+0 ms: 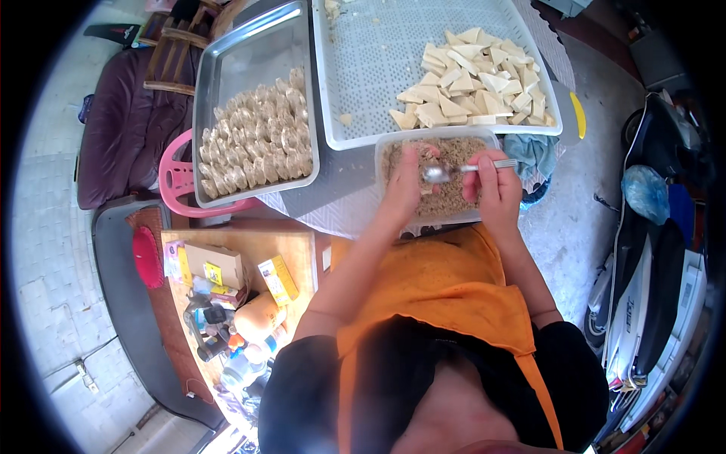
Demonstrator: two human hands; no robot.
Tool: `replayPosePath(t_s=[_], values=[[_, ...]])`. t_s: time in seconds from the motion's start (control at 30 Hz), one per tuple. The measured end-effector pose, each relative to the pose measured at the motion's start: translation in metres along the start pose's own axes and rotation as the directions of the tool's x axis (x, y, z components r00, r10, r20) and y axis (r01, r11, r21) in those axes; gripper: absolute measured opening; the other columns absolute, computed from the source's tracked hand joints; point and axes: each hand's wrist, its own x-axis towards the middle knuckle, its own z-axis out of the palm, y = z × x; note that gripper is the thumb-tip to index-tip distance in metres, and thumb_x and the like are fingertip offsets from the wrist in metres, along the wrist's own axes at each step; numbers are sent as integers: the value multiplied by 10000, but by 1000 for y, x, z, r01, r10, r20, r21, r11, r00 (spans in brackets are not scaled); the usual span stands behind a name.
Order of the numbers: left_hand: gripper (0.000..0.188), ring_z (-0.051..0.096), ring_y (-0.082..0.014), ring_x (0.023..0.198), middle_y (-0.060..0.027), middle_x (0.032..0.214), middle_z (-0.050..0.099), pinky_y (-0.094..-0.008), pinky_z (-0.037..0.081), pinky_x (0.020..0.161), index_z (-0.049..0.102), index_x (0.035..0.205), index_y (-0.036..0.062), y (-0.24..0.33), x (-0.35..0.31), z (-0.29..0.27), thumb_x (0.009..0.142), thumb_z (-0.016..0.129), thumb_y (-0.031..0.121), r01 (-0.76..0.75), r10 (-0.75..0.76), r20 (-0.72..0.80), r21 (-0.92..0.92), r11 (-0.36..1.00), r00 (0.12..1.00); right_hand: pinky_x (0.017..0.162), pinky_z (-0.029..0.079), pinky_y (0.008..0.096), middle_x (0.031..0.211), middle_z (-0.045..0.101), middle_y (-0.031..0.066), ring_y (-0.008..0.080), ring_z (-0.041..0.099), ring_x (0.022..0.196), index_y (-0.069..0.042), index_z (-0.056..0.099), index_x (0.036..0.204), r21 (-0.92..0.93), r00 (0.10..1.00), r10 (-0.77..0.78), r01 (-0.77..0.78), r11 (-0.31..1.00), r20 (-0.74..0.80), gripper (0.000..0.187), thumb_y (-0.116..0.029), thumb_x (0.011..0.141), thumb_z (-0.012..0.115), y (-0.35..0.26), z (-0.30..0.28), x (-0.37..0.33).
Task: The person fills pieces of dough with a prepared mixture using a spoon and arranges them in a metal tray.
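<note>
My right hand (495, 181) grips the handle of a metal spoon (437, 174), its bowl pointing left toward my other hand. My left hand (404, 183) is curled upright beside the spoon's bowl, thumb raised; what it holds, if anything, is mostly hidden. Both hands are over a clear plastic tub (384, 144) of brown minced filling (454, 200). Beyond it, a white perforated tray (363, 83) carries a heap of pale triangular tofu-like pieces (484, 79) on its right side. At the left, a metal tray (253, 57) holds rows of filled pieces (257, 136).
A pink plastic stool (172, 174) shows under the metal tray. A blue-grey cloth (533, 151) lies right of the tub. At lower left, a wooden table (299, 250) bears boxes and bottles. A purple padded seat (125, 129) stands far left, a scooter (635, 303) at right.
</note>
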Motion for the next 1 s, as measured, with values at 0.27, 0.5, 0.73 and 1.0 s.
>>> replayPosePath(t_s=[0.27, 0.5, 0.73, 1.0], values=[[479, 475, -114, 566, -25, 699, 529, -248, 399, 508, 591, 836, 53, 11, 2, -7, 992, 288, 389, -159, 170, -51, 178, 971, 984, 442, 383, 196, 635, 539, 19, 73, 493, 487, -38, 556, 920, 163, 989, 9, 15, 987, -148, 194, -173, 975, 429, 1, -22, 8], [439, 391, -85, 383, -15, 473, 433, -228, 296, 355, 478, 583, 50, 22, -9, 10, 959, 420, 269, -68, 65, 51, 70, 995, 997, 465, 416, 192, 630, 541, 8, 59, 506, 496, -35, 572, 905, -126, 999, -2, -5, 992, -53, 168, -147, 959, 459, 12, -13, 4], [455, 383, -83, 385, -20, 480, 441, -227, 299, 358, 468, 579, 48, 13, -10, 8, 976, 390, 254, -112, 102, 61, 189, 976, 993, 474, 441, 209, 619, 547, 27, 73, 529, 502, -16, 582, 899, -321, 997, -82, 80, 944, 8, 164, -120, 948, 466, 10, -9, 4], [467, 320, -94, 370, -6, 489, 409, -219, 263, 352, 468, 613, 64, 4, -7, 8, 995, 349, 303, -78, 80, 15, -87, 993, 997, 495, 459, 234, 625, 561, 44, 97, 545, 517, -8, 588, 898, -368, 993, -118, 119, 922, 25, 164, -118, 944, 475, 6, -10, 3]])
